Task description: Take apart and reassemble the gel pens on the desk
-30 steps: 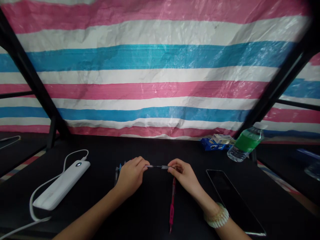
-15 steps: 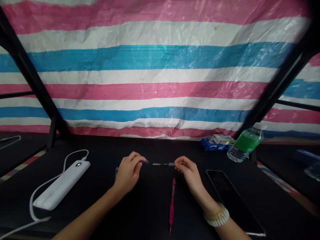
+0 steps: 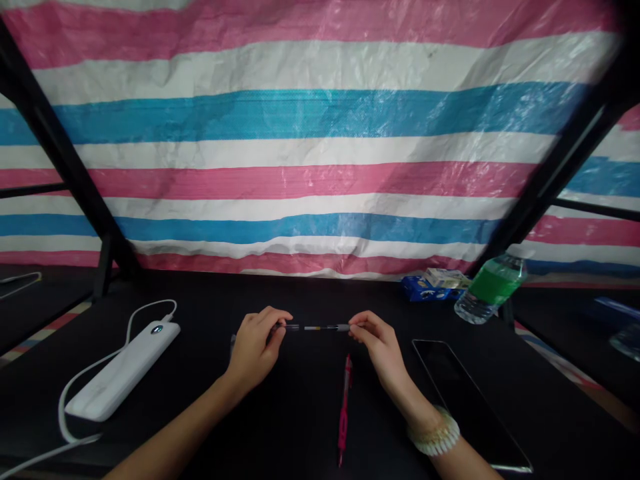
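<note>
Between the fingers of my left hand [image 3: 257, 343] is a clear pen barrel [image 3: 293, 327], its end pointing right. My right hand [image 3: 376, 340] pinches the grey end of a pen refill [image 3: 320, 328], which points left at the barrel. A narrow gap separates the refill's tip from the barrel, and the two lie nearly in line just over the black table [image 3: 300, 413]. Below this, on the tabletop, lies a pink pen [image 3: 343, 413], closer to my right hand. Part of the barrel is hidden inside my left hand.
A white power bank [image 3: 125, 370] with a cable lies at the left. To the right are a phone [image 3: 465, 400], a tilted-looking water bottle [image 3: 493, 287] with a green label, and small blue boxes [image 3: 425, 289]. Striped plastic sheeting [image 3: 310, 180] hangs behind the table.
My left thumb and fingers have shifted slightly on the barrel, and more of its clear end shows. My right hand and the refill have hardly moved.
</note>
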Tool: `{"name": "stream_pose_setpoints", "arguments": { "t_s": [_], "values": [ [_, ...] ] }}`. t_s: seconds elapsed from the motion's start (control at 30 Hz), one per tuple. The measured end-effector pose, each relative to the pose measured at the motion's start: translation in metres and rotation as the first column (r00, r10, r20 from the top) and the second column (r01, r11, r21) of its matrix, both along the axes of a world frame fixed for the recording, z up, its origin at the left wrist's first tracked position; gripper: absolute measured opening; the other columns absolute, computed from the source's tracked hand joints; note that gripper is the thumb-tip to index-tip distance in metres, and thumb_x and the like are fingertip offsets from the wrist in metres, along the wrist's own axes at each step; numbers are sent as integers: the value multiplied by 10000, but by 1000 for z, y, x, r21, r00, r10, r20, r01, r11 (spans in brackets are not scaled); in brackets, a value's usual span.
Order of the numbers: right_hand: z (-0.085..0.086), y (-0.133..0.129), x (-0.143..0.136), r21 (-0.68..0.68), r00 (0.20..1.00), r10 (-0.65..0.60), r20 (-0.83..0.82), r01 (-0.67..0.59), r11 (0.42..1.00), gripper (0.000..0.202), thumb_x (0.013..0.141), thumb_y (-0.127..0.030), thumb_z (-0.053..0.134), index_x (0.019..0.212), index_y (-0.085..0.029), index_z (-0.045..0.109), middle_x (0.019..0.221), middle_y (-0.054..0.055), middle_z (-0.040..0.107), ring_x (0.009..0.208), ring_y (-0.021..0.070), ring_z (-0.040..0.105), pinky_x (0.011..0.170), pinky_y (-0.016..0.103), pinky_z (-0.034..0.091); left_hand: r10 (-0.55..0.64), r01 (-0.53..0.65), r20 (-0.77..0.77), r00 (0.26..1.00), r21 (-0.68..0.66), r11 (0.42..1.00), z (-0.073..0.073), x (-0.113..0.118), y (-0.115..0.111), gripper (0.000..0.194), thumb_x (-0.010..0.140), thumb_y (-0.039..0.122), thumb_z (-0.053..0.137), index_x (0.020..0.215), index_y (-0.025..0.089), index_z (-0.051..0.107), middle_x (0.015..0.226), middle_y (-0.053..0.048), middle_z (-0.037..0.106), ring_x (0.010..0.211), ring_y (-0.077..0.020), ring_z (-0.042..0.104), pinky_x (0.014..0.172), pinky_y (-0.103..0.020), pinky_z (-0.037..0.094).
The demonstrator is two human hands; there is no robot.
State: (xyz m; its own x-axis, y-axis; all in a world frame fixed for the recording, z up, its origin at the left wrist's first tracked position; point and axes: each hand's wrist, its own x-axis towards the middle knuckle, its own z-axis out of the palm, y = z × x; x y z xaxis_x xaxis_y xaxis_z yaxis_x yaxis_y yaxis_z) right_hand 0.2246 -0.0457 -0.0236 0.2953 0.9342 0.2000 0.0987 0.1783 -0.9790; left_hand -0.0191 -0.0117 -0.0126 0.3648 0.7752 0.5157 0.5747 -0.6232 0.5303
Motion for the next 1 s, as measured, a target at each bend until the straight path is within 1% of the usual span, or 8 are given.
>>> {"name": "stream_pose_setpoints", "arguments": {
  "t_s": [0.3,0.5,0.6,0.67,0.8,0.83,0.9,1.0],
  "values": [
    [0,-1,-2,1,998,28,61,-28,1000,120,695,-307,641,719,-192,615,624,4,611,611,178,552,590,284,386,-48,47,-17,999,-34,998,2,3,-5,220,897,193,458,1022,247,632,902,-14,647,816,-182,591,777,-322,402],
    [2,-4,-5,48,992,68,102,-73,996,128,736,-320,648,755,-202,603,685,-2,598,633,167,552,602,272,409,-89,93,60,994,-72,993,1,2,-3,196,907,212,459,1012,233,624,910,-30,642,836,-185,586,772,-323,419],
    [2,-5,-7,63,987,68,143,-77,995,118,755,-314,640,764,-203,600,693,-2,589,621,162,544,582,265,412,-87,90,59,994,-54,994,0,3,-3,184,901,207,478,1014,233,621,920,-31,651,835,-187,588,778,-332,423],
    [1,-6,-8,67,979,97,177,-110,992,112,774,-311,631,792,-205,603,719,5,599,622,161,549,579,265,423,-99,101,55,994,-34,994,-1,4,-4,178,893,201,494,1015,233,621,927,-34,661,832,-187,594,776,-331,429],
    [-1,-7,-12,113,948,147,283,-185,976,108,805,-259,617,899,-210,635,842,29,641,669,158,570,652,283,467,-138,139,49,989,-3,990,-3,7,-6,160,883,185,525,1003,228,623,945,-34,681,861,-185,616,806,-327,437],
    [-1,-7,-13,124,948,147,282,-187,974,116,800,-248,625,909,-211,638,863,32,648,684,159,581,673,288,475,-144,144,56,988,1,990,-3,7,-6,152,881,183,534,994,226,625,945,-33,685,867,-183,622,814,-325,440],
    [-2,-7,-14,131,963,148,225,-180,975,117,781,-246,654,890,-210,630,872,33,660,710,165,611,691,291,490,-154,154,86,984,1,988,-2,8,-6,135,879,179,547,977,222,629,936,-31,689,866,-177,630,812,-313,448],
    [-4,-7,-13,99,977,155,145,-170,980,122,764,-273,687,837,-204,617,807,27,676,710,176,645,652,276,494,-190,191,134,972,10,982,-1,7,-5,120,878,166,558,957,211,636,907,-29,686,838,-162,633,777,-282,464]
  ]
}}
